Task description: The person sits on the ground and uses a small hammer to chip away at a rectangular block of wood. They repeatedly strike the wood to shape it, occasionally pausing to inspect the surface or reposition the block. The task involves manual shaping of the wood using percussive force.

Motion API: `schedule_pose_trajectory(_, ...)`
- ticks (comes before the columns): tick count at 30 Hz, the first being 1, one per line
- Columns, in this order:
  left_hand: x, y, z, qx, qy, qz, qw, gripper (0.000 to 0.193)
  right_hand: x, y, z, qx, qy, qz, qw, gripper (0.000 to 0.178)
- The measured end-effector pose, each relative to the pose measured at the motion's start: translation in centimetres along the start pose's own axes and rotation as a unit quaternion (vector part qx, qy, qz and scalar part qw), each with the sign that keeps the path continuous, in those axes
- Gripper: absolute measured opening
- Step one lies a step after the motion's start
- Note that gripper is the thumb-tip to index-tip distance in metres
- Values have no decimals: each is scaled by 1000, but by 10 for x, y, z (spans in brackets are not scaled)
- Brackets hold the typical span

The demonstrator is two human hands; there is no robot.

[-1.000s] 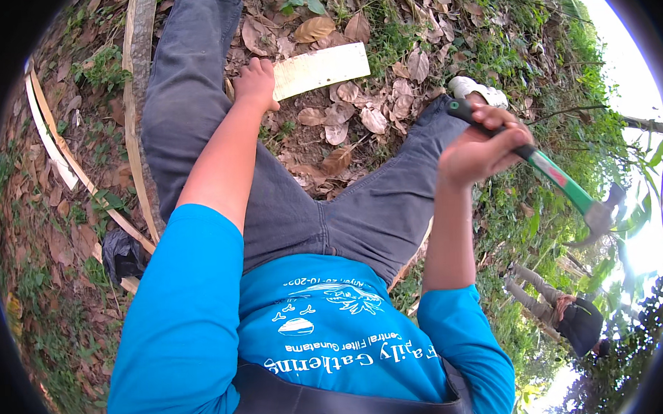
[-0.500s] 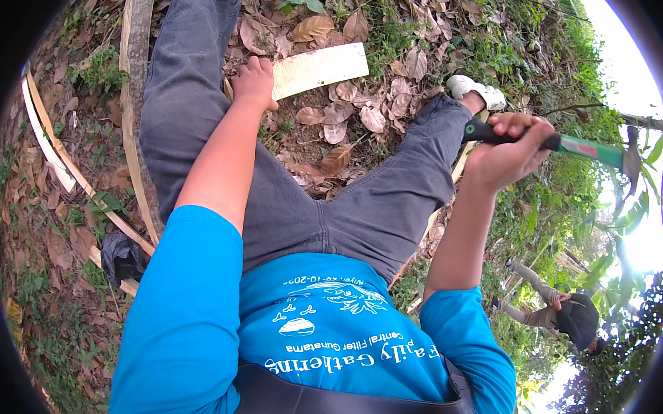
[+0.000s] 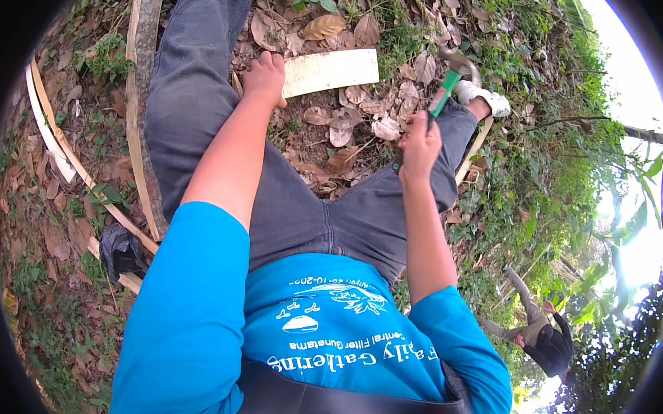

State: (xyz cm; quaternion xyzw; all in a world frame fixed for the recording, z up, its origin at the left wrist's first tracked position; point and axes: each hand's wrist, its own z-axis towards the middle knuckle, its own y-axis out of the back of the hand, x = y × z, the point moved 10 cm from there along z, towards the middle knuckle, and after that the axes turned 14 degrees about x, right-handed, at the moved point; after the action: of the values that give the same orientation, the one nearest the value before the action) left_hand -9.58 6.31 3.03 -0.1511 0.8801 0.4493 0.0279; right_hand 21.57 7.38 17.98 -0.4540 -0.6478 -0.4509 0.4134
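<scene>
My left hand [image 3: 264,79] is closed around the left end of a short, pale wooden board [image 3: 330,70], between my spread legs and just above the leaf-covered ground. In my right hand [image 3: 420,147] is a claw hammer [image 3: 443,93] with a green and black handle, gripped low down. Its metal head points up and away, over by my right foot. Hammer and board are apart, the hammer to the right of the board. What lies under the board at my left fingers is hidden.
Long wooden strips [image 3: 135,119] lie on the ground left of my leg, beside curved pale strips [image 3: 55,147]. A black plastic bag [image 3: 120,252] rests near them. Another strip [image 3: 474,152] runs by my right leg. Farther right, another person [image 3: 544,338] bends among plants.
My right hand has swung the hammer inward to the left, and its head has turned from pointing right to pointing up. The board has shifted slightly right in view. The other person has moved.
</scene>
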Motion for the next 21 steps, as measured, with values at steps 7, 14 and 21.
schedule_pose_trajectory(7,5,-2,1,11,13,-6,1000,96,230,53,-26,-92,425,100,895,41)
schedule_pose_trajectory(14,-9,3,3,2,-10,-20,1000,97,-150,-20,22,129,-185,-318,921,38)
schedule_pose_trajectory(21,-1,-1,3,23,13,-16,1000,96,87,17,14,-9,77,58,995,30)
